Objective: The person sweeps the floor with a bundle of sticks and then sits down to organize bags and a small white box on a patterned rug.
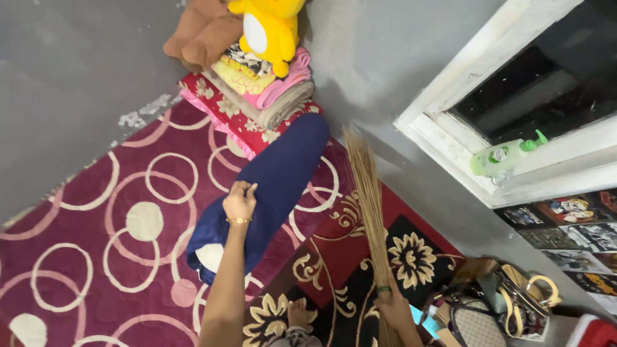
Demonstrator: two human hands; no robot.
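The left hand [239, 202] presses its bent fingers on a long dark blue pillow [270, 186] on the purple mat [96, 218]. The right hand [393, 310] wraps its fingers around a thin brown stick broom [369, 199].

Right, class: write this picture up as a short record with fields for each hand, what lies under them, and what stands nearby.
left hand: rests on the dark blue bolster
right hand: grips the stick broom, bristles pointing away
underneath: maroon mat with circles
far end: folded cloths, yellow soft toy on top
window sill: green pump bottle
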